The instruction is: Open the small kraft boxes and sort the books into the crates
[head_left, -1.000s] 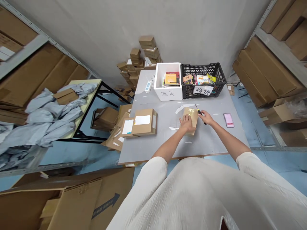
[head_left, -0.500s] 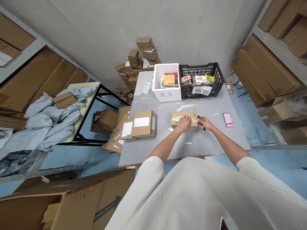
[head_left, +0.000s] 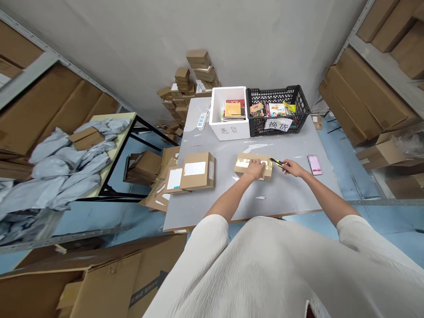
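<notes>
A brown cardboard box (head_left: 241, 164) with shiny tape along its top lies on the grey table. My left hand (head_left: 255, 169) rests flat on top of this box, fingers laid over the tape and thumb apart. A yellow and black utility knife (head_left: 279, 164) is gripped in my right hand (head_left: 292, 168), just right of the box. Its blade end points left at the box's right end; whether it touches cannot be told. The far side of the box is partly hidden by my left hand.
Two labelled boxes (head_left: 198, 170) sit at the table's left edge. Behind are a white foam bin (head_left: 228, 131) and a black crate (head_left: 300, 126), both with books. A phone (head_left: 314, 164) lies at right. Grey parcels (head_left: 56, 168) cover a side table.
My right hand has moved right and swung the knife from steep to nearly level, blade end left. My left hand stays on the box, which has barely shifted.
</notes>
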Motion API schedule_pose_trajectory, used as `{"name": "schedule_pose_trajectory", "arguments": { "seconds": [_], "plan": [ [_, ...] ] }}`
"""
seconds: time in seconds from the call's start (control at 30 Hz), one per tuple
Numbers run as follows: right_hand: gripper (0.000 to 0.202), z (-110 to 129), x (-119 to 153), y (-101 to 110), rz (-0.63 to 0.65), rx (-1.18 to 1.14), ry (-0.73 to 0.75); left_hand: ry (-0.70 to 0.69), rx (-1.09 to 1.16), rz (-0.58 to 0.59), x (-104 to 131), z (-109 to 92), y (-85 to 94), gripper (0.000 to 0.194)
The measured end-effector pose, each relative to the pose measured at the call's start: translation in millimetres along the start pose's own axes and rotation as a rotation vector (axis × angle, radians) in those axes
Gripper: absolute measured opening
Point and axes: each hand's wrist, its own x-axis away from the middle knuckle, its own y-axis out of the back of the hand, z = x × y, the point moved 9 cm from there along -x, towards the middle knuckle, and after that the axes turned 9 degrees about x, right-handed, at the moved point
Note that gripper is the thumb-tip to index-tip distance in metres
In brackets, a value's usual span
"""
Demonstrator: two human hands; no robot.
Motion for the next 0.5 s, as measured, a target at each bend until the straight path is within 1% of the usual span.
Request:
{"name": "schedule_pose_trajectory", "arguments": {
  "seconds": [0.07, 0.13, 0.23, 0.3, 0.4, 0.5],
  "plan": [
    [0.026, 3.3, 2.6, 8.2, 0.043, 0.106, 0.054, 0.008, 0.006, -0.009, 0.8, 0.3, -1.9, 0.077],
    [0.028, 7.7, 3.6, 14.4, 0.072, 0.262, 0.107, 0.009, 0.004, -0.018, 2.0, 0.6, -3.4, 0.077],
    [0.033, 14.7, 1.1, 20.8, 0.058, 0.51, 0.165, -0.001, -0.003, -0.035, 3.8, 0.3, -4.4, 0.075],
    [0.035, 19.3, -3.1, 20.4, 0.045, 0.606, 0.191, -0.007, -0.003, -0.044, 5.3, 0.0, -4.6, 0.074],
    [0.033, 25.3, -11.5, 15.0, 0.036, 0.613, 0.201, -0.003, -0.002, -0.052, 7.4, 0.0, -4.4, 0.075],
    [0.025, 29.2, -17.7, 11.6, 0.028, 0.509, 0.189, -0.001, 0.002, -0.048, 8.6, -0.7, -4.3, 0.074]
  ]
}}
